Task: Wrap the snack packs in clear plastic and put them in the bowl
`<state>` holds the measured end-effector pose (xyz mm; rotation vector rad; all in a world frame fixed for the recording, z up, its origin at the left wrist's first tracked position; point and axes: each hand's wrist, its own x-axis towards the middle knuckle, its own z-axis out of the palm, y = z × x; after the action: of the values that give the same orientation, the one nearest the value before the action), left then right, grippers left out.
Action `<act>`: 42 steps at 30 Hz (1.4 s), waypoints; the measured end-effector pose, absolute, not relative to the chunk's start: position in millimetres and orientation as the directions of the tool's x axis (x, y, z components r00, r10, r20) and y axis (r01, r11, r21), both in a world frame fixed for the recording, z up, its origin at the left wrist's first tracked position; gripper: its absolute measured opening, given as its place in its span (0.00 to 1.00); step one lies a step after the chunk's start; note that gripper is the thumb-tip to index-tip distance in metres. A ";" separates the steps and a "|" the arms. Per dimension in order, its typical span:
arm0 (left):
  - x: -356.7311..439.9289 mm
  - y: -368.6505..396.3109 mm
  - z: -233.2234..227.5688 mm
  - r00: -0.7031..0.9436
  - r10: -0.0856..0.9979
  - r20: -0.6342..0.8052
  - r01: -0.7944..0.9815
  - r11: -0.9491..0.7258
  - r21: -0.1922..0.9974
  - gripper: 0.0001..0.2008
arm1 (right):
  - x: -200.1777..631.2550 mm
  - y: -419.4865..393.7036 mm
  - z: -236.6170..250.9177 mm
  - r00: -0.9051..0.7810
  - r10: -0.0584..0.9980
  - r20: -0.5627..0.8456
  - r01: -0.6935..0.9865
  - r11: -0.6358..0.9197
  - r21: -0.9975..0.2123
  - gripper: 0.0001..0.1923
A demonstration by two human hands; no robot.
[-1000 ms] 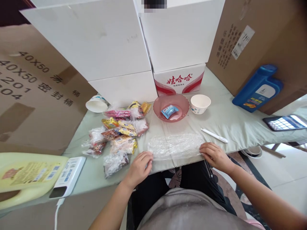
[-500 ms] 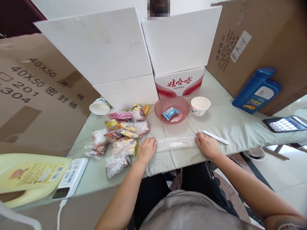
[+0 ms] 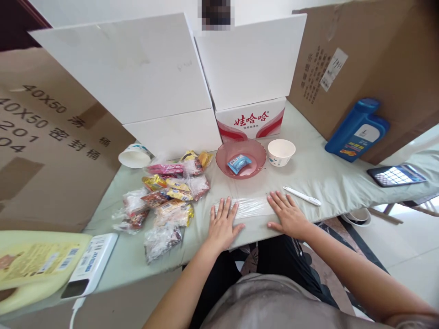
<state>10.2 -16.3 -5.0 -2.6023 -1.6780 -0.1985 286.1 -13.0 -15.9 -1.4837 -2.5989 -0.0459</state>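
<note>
clear plastic wrap, folded into a narrow strip, flat on the pale green cloth close to the near table edge. pinned at both ends: left hand palm down on its left end, fingers spread and straight, gripping nothing; right hand likewise flat on the right end, fingers extended, nothing clasped.

likely trouble: film this thin probably springs back or unfolds once pressure lifts, and may cling to a palm and come up with it. uneven pressing could trap air and leave the fold crooked. cloth beneath looks loose and draped over the edge, so a forward push might drag it into wrinkles and shift everything on it.

white pen just beside the right fingertips, easily flicked away. heap of wrapped snacks near the left hand, liable to be nudged by a sideways sweep. pink bowl with a blue packet inside, and white paper bowl, farther back, apart from the strip.

near edge right under the wrists, lap below; little margin toward the body. open cloth to the right, before the phone and blue jug. white boxes and brown cardboard closing off the back.
</note>
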 end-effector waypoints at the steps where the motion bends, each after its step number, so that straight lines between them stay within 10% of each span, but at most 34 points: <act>1: 9.1 -19.8 -1.3 0.374 0.914 0.158 0.923 -0.384 0.034 0.31 | 294.7 -19.6 -16.1 -0.492 0.857 0.156 0.863 0.503 -0.040 0.47; 14: 52.3 -51.2 3.3 0.622 0.727 0.290 0.617 -0.683 0.390 0.12 | 321.3 -93.9 13.5 -0.508 0.741 0.439 0.716 0.647 -0.264 0.17; 18: 38.7 -49.2 4.1 0.710 0.621 0.334 0.432 -0.758 0.489 0.10 | 305.6 -81.1 58.8 -0.673 0.666 0.320 0.473 0.721 -0.507 0.14; 25: 37.5 -46.4 2.5 0.697 0.615 0.367 0.326 -0.729 0.602 0.17 | 254.2 8.4 62.0 -0.542 0.839 0.054 0.499 0.373 -0.783 0.14; 42: 33.7 -29.2 3.1 0.188 0.815 0.548 0.564 -0.547 0.619 0.11 | 182.5 37.0 6.8 -0.345 0.938 0.024 0.833 0.317 -0.452 0.18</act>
<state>33.7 -29.2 3.1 -2.6214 -1.5731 -1.5427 182.5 37.0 6.8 -1.5994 -2.3052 0.5313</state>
